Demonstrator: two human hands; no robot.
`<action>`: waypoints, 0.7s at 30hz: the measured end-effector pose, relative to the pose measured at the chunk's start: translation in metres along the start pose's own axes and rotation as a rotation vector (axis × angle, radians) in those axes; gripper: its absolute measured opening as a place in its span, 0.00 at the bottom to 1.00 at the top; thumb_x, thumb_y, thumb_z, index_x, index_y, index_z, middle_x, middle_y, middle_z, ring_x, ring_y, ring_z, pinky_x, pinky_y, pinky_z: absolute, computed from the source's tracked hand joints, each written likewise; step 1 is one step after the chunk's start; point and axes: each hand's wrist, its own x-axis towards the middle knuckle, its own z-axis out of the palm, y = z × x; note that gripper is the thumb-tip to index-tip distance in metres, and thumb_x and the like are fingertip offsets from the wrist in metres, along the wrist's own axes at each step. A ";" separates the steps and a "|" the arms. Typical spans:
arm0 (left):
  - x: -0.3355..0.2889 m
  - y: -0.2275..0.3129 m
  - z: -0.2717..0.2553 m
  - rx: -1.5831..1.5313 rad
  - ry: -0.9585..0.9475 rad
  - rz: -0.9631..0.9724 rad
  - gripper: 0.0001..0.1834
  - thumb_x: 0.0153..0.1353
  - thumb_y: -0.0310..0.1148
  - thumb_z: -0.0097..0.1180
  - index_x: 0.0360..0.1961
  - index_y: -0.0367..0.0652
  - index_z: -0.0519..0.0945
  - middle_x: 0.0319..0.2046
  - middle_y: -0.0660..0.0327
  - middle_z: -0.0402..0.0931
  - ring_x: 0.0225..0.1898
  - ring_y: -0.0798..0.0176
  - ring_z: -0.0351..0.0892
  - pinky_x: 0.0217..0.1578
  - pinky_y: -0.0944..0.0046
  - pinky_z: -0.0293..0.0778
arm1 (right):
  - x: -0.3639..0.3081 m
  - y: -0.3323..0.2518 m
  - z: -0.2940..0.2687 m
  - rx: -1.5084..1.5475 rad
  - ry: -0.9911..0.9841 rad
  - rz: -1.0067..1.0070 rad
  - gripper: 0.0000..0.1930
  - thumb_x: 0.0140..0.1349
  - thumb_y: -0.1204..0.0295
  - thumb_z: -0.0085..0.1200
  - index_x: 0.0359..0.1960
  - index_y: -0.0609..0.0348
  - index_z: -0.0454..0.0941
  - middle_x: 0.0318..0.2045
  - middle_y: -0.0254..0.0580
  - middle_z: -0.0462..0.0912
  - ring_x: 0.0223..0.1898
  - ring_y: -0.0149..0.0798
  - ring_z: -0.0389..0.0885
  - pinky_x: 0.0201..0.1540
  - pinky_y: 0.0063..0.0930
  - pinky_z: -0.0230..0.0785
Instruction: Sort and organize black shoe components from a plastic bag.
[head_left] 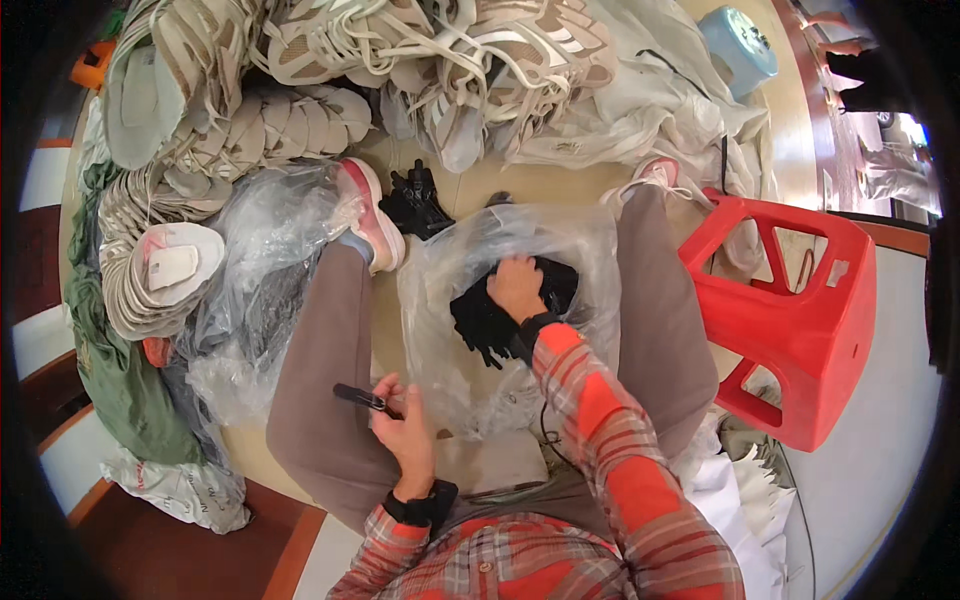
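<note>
Sitting with legs (325,390) spread wide, a person in a red plaid shirt (490,560) looks down. Beyond the feet and along the left, beige shoe uppers (340,45) lie in heaps and overlapping rows, an arrangement that probably keeps them compact. A red plastic stool (845,330) lies tipped beside the right leg. Between the legs is a translucent plastic bag (425,300), placed there perhaps so both hands can reach it easily. Dark, fringed-looking black pieces (475,315) lie on it; a similar black bundle (415,205) sits just beyond, beside the left shoe. The right hand (517,288) rests on the pieces, seemingly to steady or gather them; whether its grip is closed on any, I cannot tell. The left hand (402,428), above the left thigh, has its grip clamped around a slim black item (358,398), its far end projecting leftward. The palm hides the rest, so its kind is unclear. Fingers also cover part of the black pieces, whose edges merge.
</note>
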 end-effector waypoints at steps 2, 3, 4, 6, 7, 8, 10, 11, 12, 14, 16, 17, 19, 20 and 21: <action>-0.001 0.034 0.004 0.024 -0.197 -0.105 0.14 0.59 0.33 0.52 0.43 0.37 0.73 0.28 0.68 0.69 0.28 0.75 0.65 0.30 0.75 0.62 | 0.024 0.001 0.000 0.094 0.084 -0.091 0.14 0.49 0.64 0.51 0.31 0.64 0.73 0.30 0.54 0.78 0.33 0.53 0.78 0.39 0.43 0.70; -0.001 0.046 0.012 0.030 -0.407 -0.203 0.14 0.61 0.35 0.49 0.44 0.36 0.73 0.27 0.68 0.69 0.28 0.75 0.65 0.29 0.75 0.62 | 0.043 0.012 0.000 0.088 0.077 -0.085 0.14 0.49 0.64 0.51 0.31 0.64 0.73 0.30 0.54 0.78 0.33 0.53 0.78 0.39 0.43 0.70; 0.001 0.055 0.029 0.020 -0.431 -0.209 0.14 0.61 0.35 0.49 0.44 0.36 0.73 0.27 0.68 0.69 0.28 0.75 0.65 0.29 0.75 0.62 | 0.067 0.035 0.002 0.103 0.057 -0.123 0.15 0.50 0.65 0.49 0.33 0.65 0.74 0.31 0.56 0.78 0.34 0.52 0.78 0.39 0.41 0.70; 0.014 0.066 0.053 -0.091 -0.946 -0.484 0.21 0.65 0.41 0.42 0.52 0.38 0.70 0.40 0.61 0.72 0.38 0.72 0.69 0.41 0.70 0.67 | 0.092 0.050 -0.003 0.130 0.025 -0.178 0.15 0.51 0.67 0.48 0.35 0.66 0.74 0.32 0.57 0.78 0.35 0.51 0.79 0.40 0.39 0.70; 0.023 0.059 0.057 -0.091 -0.930 -0.485 0.21 0.65 0.41 0.42 0.52 0.38 0.70 0.40 0.61 0.72 0.38 0.72 0.69 0.41 0.70 0.67 | 0.097 0.046 -0.015 0.293 -0.069 -0.210 0.16 0.51 0.67 0.47 0.38 0.66 0.74 0.33 0.57 0.78 0.35 0.52 0.78 0.40 0.39 0.70; 0.033 0.039 0.064 -0.013 -0.901 -0.405 0.22 0.65 0.42 0.41 0.53 0.37 0.69 0.38 0.61 0.74 0.38 0.71 0.70 0.40 0.70 0.66 | 0.097 0.042 -0.025 0.454 -0.163 -0.237 0.17 0.52 0.68 0.46 0.41 0.66 0.74 0.35 0.57 0.78 0.35 0.53 0.78 0.40 0.38 0.70; 0.052 -0.014 0.069 0.065 -0.855 -0.317 0.23 0.66 0.42 0.39 0.54 0.36 0.68 0.35 0.61 0.76 0.37 0.70 0.72 0.39 0.70 0.66 | 0.088 0.039 -0.032 0.443 -0.134 -0.288 0.18 0.51 0.68 0.47 0.43 0.66 0.74 0.36 0.58 0.78 0.36 0.54 0.78 0.41 0.39 0.70; 0.067 -0.050 0.063 0.102 -0.729 -0.224 0.23 0.66 0.42 0.39 0.56 0.38 0.66 0.41 0.58 0.73 0.43 0.66 0.70 0.45 0.66 0.63 | 0.084 0.040 -0.036 0.424 -0.094 -0.323 0.20 0.51 0.68 0.47 0.45 0.65 0.74 0.38 0.58 0.78 0.37 0.55 0.77 0.41 0.39 0.69; 0.074 -0.069 0.076 0.115 -0.656 -0.125 0.24 0.66 0.42 0.38 0.58 0.39 0.64 0.46 0.54 0.71 0.48 0.62 0.67 0.52 0.63 0.60 | 0.090 0.075 -0.022 0.386 -0.037 -0.240 0.18 0.48 0.69 0.51 0.41 0.65 0.76 0.37 0.58 0.78 0.40 0.54 0.76 0.44 0.39 0.68; 0.086 -0.085 0.060 0.126 -0.598 -0.085 0.24 0.66 0.42 0.37 0.58 0.39 0.64 0.52 0.52 0.65 0.53 0.59 0.62 0.56 0.61 0.55 | 0.076 0.069 -0.010 0.362 -0.084 -0.179 0.18 0.46 0.67 0.53 0.38 0.66 0.76 0.36 0.58 0.78 0.40 0.54 0.76 0.45 0.39 0.67; 0.086 -0.080 0.061 0.128 -0.553 -0.041 0.25 0.66 0.43 0.36 0.59 0.40 0.63 0.57 0.49 0.59 0.58 0.55 0.57 0.59 0.59 0.49 | 0.058 0.064 0.010 0.246 -0.004 -0.110 0.24 0.41 0.62 0.61 0.35 0.72 0.74 0.37 0.64 0.75 0.43 0.59 0.73 0.48 0.40 0.66; 0.084 -0.066 0.051 0.150 -0.522 -0.081 0.25 0.66 0.43 0.35 0.59 0.40 0.63 0.59 0.48 0.57 0.61 0.55 0.53 0.60 0.60 0.46 | 0.041 0.028 0.005 0.144 0.055 -0.063 0.30 0.43 0.58 0.61 0.41 0.75 0.70 0.43 0.62 0.72 0.48 0.58 0.66 0.48 0.43 0.64; 0.075 -0.030 0.059 0.158 -0.517 -0.137 0.25 0.67 0.44 0.34 0.58 0.39 0.64 0.61 0.48 0.54 0.65 0.55 0.46 0.62 0.60 0.40 | 0.043 0.007 0.009 0.145 0.029 0.135 0.38 0.43 0.53 0.60 0.47 0.76 0.64 0.49 0.59 0.65 0.50 0.54 0.64 0.50 0.44 0.62; 0.074 -0.027 0.060 0.159 -0.520 -0.133 0.25 0.67 0.44 0.34 0.58 0.39 0.64 0.61 0.48 0.54 0.65 0.55 0.46 0.62 0.60 0.40 | 0.046 -0.004 0.010 0.136 -0.012 0.177 0.40 0.43 0.52 0.60 0.49 0.76 0.62 0.51 0.60 0.63 0.51 0.55 0.63 0.50 0.45 0.62; 0.072 -0.027 0.057 0.152 -0.527 -0.128 0.24 0.67 0.43 0.35 0.58 0.39 0.65 0.60 0.48 0.56 0.63 0.55 0.50 0.61 0.61 0.44 | 0.048 -0.017 0.011 0.131 -0.056 0.214 0.42 0.43 0.51 0.59 0.51 0.76 0.60 0.52 0.61 0.62 0.51 0.55 0.63 0.51 0.45 0.61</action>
